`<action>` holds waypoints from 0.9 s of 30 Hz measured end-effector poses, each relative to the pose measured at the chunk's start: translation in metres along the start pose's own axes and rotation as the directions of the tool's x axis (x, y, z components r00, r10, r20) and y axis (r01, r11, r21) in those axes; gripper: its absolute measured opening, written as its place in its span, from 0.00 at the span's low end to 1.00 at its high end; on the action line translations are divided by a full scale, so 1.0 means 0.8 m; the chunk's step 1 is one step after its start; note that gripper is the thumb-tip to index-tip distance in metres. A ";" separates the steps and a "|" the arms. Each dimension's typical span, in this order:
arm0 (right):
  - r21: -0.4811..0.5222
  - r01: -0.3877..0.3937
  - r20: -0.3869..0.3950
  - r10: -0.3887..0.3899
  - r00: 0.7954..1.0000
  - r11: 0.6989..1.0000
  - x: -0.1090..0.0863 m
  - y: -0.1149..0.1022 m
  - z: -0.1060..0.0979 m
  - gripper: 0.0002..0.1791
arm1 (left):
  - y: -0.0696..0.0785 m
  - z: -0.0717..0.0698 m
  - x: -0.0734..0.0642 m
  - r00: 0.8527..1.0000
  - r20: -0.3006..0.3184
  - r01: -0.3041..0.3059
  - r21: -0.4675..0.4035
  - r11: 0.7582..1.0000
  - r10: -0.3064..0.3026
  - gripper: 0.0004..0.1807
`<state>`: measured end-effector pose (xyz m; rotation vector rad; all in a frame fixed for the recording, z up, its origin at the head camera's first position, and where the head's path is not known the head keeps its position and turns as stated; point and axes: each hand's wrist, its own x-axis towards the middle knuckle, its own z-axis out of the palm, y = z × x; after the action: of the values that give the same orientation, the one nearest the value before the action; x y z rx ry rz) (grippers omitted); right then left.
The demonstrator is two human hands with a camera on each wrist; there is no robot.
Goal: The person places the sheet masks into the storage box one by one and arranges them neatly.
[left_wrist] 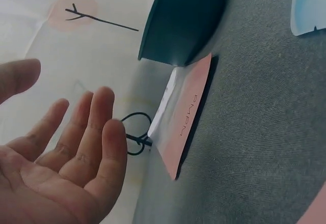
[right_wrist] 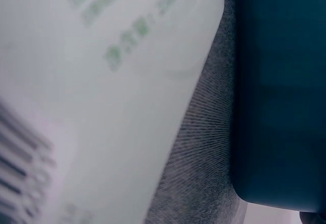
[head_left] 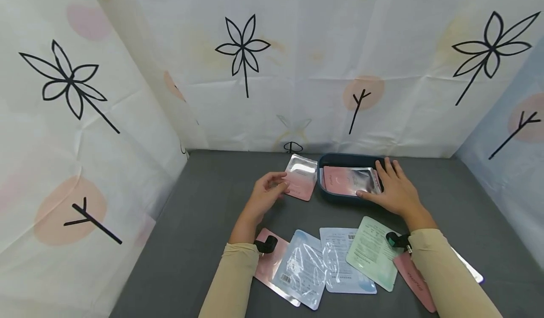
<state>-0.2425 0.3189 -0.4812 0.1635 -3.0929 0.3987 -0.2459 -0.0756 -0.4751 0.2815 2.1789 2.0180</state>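
Observation:
My left hand [head_left: 265, 193] is just left of a pink and silver sheet mask packet [head_left: 302, 181], its fingers loosely bent. The left wrist view shows that hand [left_wrist: 66, 168] with a bare palm, apart from the packet [left_wrist: 188, 117] marked PMPM, which leans at the bin's end. A dark blue rectangular bin [head_left: 348, 157] stands at the back of the table, with pink sheet mask packets [head_left: 340, 180] inside. My right hand [head_left: 395, 190] spreads over the bin's right end, fingers at the far rim and thumb near the front rim. The right wrist view leaves that hand out.
Along the front lie more packets: a pink one [head_left: 272, 261], two light blue ones [head_left: 299, 268] [head_left: 346, 261], and a green one [head_left: 371, 254]. Another pink packet [head_left: 414, 280] and a white edge [head_left: 469, 266] show beside my right sleeve. A patterned cloth [head_left: 306, 110] hangs behind the table.

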 end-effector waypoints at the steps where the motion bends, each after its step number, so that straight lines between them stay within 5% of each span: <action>1: 0.000 0.000 0.001 0.000 1.000 1.000 0.000 -0.001 -0.001 0.71 | 0.001 -0.001 -0.001 1.000 -0.006 0.003 0.013 1.000 -0.003 0.22; 11: 0.001 0.002 0.001 -0.002 1.000 1.000 -0.001 -0.001 0.000 0.70 | 0.005 -0.010 0.005 0.999 0.025 -0.031 0.169 0.985 0.027 0.19; 19: 0.012 -0.007 -0.008 0.007 1.000 1.000 -0.007 -0.006 -0.003 0.70 | 0.009 -0.024 0.038 0.997 0.015 -0.071 0.260 0.963 0.070 0.16; 27: 0.008 -0.007 -0.018 0.007 1.000 1.000 -0.008 -0.006 0.000 0.70 | 0.003 -0.031 0.077 0.998 0.065 -0.041 0.416 0.908 0.015 0.20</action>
<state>-0.2354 0.3150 -0.4800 0.1488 -3.0754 0.4104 -0.3119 -0.0846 -0.4698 0.4199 2.5616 1.5085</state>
